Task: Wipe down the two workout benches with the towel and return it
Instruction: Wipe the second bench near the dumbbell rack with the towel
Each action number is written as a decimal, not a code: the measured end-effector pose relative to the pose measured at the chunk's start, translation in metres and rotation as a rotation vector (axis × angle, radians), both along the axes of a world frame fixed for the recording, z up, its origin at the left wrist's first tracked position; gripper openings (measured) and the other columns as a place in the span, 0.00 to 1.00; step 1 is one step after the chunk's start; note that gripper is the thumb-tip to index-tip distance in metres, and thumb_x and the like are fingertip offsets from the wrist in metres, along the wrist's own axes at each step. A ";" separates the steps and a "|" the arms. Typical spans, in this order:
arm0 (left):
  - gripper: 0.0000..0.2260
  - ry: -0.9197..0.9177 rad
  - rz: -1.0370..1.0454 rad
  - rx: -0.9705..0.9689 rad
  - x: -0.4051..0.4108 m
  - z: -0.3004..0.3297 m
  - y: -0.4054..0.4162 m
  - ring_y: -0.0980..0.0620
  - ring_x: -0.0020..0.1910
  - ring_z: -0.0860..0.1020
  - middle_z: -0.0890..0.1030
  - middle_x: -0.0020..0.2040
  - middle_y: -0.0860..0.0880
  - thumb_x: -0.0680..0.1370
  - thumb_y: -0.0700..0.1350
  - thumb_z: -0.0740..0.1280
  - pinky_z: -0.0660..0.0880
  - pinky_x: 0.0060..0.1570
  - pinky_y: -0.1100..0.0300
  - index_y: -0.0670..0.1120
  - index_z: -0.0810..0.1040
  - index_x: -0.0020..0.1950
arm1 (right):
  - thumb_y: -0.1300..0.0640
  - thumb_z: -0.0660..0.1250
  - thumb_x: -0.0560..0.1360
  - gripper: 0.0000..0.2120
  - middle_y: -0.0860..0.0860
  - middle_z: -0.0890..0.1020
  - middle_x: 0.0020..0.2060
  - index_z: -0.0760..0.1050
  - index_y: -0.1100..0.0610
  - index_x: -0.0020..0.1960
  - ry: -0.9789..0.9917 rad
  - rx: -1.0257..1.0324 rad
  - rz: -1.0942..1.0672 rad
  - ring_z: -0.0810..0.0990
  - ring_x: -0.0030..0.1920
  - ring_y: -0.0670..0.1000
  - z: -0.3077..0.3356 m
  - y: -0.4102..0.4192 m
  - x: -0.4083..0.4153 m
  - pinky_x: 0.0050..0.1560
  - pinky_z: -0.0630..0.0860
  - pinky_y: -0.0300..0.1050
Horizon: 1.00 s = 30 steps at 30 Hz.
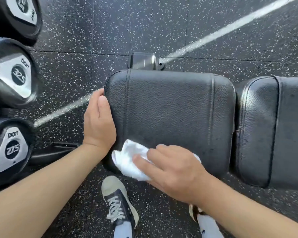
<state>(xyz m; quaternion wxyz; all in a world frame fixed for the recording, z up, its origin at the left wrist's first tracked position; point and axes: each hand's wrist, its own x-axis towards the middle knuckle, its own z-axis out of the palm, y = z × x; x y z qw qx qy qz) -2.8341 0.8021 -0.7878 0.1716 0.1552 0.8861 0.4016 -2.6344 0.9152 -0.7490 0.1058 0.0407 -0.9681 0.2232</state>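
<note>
A crumpled white towel (131, 158) is pressed onto the black padded leather bench seat (170, 117) by the right hand (172, 170), fingers spread flat; the seat's edge is gripped by the left hand (98, 121), fingers curled.

- Black rubber floor (144, 28), flecked white and laid in tiles with thin seams showing.
- A white painted line (230, 26) runs diagonally across the floor.
- Dumbbell ends (15, 73) racked along the left edge, with silver caps reading 32.5 and 27.5.
- Bright, even light with soft reflections.
</note>
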 end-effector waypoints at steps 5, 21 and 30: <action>0.18 0.010 0.009 -0.009 0.000 -0.002 -0.001 0.76 0.48 0.69 0.75 0.49 0.64 0.86 0.47 0.49 0.63 0.50 0.76 0.44 0.76 0.63 | 0.46 0.66 0.83 0.15 0.55 0.76 0.38 0.84 0.55 0.58 0.088 0.161 -0.491 0.77 0.37 0.59 -0.002 0.107 -0.056 0.31 0.71 0.48; 0.17 -0.018 0.026 0.002 0.000 0.005 0.001 0.61 0.51 0.71 0.78 0.54 0.55 0.86 0.48 0.51 0.64 0.51 0.75 0.45 0.76 0.66 | 0.51 0.69 0.83 0.14 0.53 0.78 0.40 0.84 0.61 0.61 -0.073 0.046 -0.055 0.73 0.35 0.56 0.006 0.066 0.056 0.31 0.73 0.51; 0.18 -0.121 -0.038 0.018 -0.006 0.014 0.002 0.56 0.67 0.71 0.75 0.70 0.50 0.87 0.43 0.51 0.64 0.65 0.64 0.46 0.71 0.75 | 0.48 0.71 0.81 0.14 0.52 0.77 0.38 0.85 0.58 0.56 0.029 0.033 -0.283 0.74 0.35 0.55 0.002 -0.039 -0.035 0.32 0.71 0.51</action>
